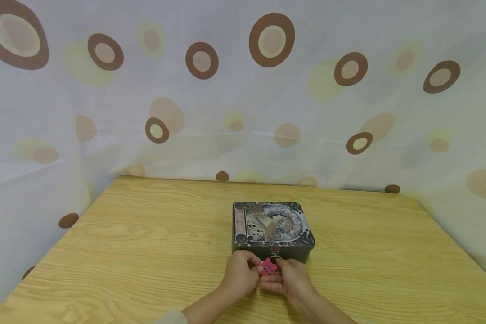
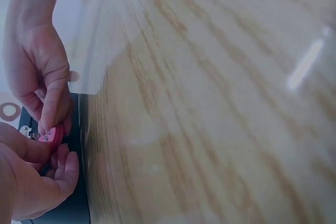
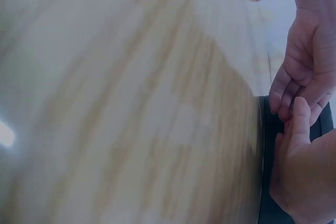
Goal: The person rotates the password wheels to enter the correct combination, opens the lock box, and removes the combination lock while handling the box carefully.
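Observation:
A pink combination padlock [image 1: 268, 267] with number dials hangs at the front of a dark tin box [image 1: 308, 242] with an illustrated lid. My left hand [image 1: 241, 271] pinches its left side between thumb and fingers. On the other side, my right hand [image 1: 295, 280] holds the padlock near its shackle, the lower fingers stretched beneath it. The left wrist view shows the padlock [image 2: 51, 134] between both hands, beside a metal clasp [image 2: 26, 130] on the box. In the right wrist view the hands hide the padlock. Whether the shackle is fastened cannot be told.
The box rests on a wood-grain table [image 1: 146, 238], its lid down. Behind the table and at its sides hangs a pale curtain [image 1: 227, 99] with brown and yellow circles.

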A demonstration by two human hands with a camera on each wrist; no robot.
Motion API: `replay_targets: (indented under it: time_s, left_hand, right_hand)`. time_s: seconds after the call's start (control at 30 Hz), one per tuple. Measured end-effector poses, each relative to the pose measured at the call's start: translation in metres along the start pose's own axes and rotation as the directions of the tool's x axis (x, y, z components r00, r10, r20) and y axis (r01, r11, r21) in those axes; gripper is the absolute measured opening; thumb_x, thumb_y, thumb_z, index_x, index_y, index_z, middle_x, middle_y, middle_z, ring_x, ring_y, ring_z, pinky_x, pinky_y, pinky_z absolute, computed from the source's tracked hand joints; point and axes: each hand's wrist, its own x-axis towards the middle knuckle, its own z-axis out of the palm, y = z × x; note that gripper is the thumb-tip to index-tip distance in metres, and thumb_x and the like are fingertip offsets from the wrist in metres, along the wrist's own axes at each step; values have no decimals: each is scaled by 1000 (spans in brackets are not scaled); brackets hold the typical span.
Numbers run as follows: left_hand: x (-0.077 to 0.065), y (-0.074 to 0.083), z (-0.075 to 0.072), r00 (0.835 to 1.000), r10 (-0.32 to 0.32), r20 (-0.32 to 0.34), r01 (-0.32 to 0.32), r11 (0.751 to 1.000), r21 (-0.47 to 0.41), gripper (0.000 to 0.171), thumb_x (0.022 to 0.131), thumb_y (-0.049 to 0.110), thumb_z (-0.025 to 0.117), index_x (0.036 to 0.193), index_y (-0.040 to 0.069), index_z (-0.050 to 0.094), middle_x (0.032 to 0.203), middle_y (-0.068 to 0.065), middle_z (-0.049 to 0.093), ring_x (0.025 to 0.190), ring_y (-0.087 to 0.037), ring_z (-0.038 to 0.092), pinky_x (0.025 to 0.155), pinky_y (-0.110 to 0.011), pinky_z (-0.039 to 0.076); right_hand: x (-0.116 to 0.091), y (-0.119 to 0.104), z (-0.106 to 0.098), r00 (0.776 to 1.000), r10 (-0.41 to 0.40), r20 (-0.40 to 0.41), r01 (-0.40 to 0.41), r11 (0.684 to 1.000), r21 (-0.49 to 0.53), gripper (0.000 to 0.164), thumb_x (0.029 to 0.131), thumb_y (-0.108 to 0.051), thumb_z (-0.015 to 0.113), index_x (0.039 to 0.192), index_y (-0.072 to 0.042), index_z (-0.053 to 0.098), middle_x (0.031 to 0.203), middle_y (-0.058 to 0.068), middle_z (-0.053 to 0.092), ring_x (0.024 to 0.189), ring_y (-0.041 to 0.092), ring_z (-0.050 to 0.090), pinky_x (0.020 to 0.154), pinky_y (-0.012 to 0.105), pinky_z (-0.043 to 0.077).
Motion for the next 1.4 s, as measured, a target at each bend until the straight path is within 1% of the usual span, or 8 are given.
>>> replay_targets:
  time_s: [0.23, 0.43, 0.63, 0.77, 0.9, 1.03, 1.23, 1.4]
  left_hand:
    - [1, 1, 3, 1000, 4, -7, -4, 1000, -5, 6, 73, -9, 65, 70, -4, 65, 66, -9, 63, 57, -5, 47, 48, -18, 39]
    - [-1, 3, 6, 1000, -20, -10, 20, 999, -27, 5, 74, -9, 65, 71, -5, 65, 65, -10, 62, 56, -6, 47, 47, -18, 39]
    - [-4, 4, 9, 1000, -10, -28, 9, 999, -33, 6, 74, -8, 66, 70, -4, 64, 63, -8, 61, 56, -4, 46, 48, -17, 39]
    - [-6, 5, 11, 999, -14, -29, 13, 999, -32, 7, 73, -8, 67, 68, -3, 64, 62, -6, 59, 55, -3, 44, 47, -17, 38]
    - [-7, 5, 13, 1000, -27, -14, 26, 998, -56, 8, 73, -8, 67, 68, -3, 63, 61, -5, 58, 55, -3, 44, 46, -16, 38]
    - [-8, 5, 16, 999, -40, -5, 40, 996, -79, 8, 73, -9, 66, 68, -4, 63, 62, -5, 59, 55, -4, 45, 47, -16, 38]
    - [-10, 4, 21, 999, -39, -18, 37, 995, -87, 7, 71, -9, 68, 68, -4, 63, 64, -7, 61, 58, -4, 49, 50, -16, 41]
    - [-10, 3, 24, 999, -31, -18, 29, 993, -113, 8, 71, -8, 68, 68, -4, 63, 64, -6, 61, 57, -4, 48, 50, -16, 41]
  right_hand:
    - [1, -1, -4, 1000, -4, 1, 4, 1000, -6, 27, 98, -7, 30, 111, 17, 32, 67, 11, 62, 58, 15, 65, 61, 33, 57]
    - [0, -2, -6, 1000, 6, 8, -6, 1000, -8, 30, 99, -7, 29, 114, 19, 30, 70, 11, 63, 59, 15, 65, 62, 33, 57]
    - [-2, 0, -9, 1000, 1, 5, -1, 1000, -13, 31, 99, -8, 28, 114, 20, 29, 74, 13, 62, 61, 15, 65, 64, 34, 57]
    - [-4, 1, -13, 1000, -11, -6, 10, 999, -54, 27, 100, -9, 31, 108, 16, 33, 72, 13, 62, 60, 14, 64, 62, 32, 57]
    - [-5, 0, -18, 1000, -21, -23, 18, 992, -125, 23, 100, -12, 35, 99, 11, 40, 67, 11, 61, 57, 14, 64, 60, 33, 57]
    - [-6, 0, -23, 999, -37, -23, 32, 982, -186, 24, 100, -14, 37, 95, 9, 43, 64, 11, 62, 56, 15, 64, 59, 34, 57]
    - [-6, 1, -29, 998, -64, 3, 63, 971, -232, 25, 100, -14, 36, 92, 8, 46, 66, 10, 62, 55, 15, 64, 58, 34, 57]
    - [-5, 1, -36, 994, -91, 67, 105, 962, -251, 25, 100, -14, 38, 93, 8, 48, 68, 8, 60, 54, 13, 63, 58, 35, 57]
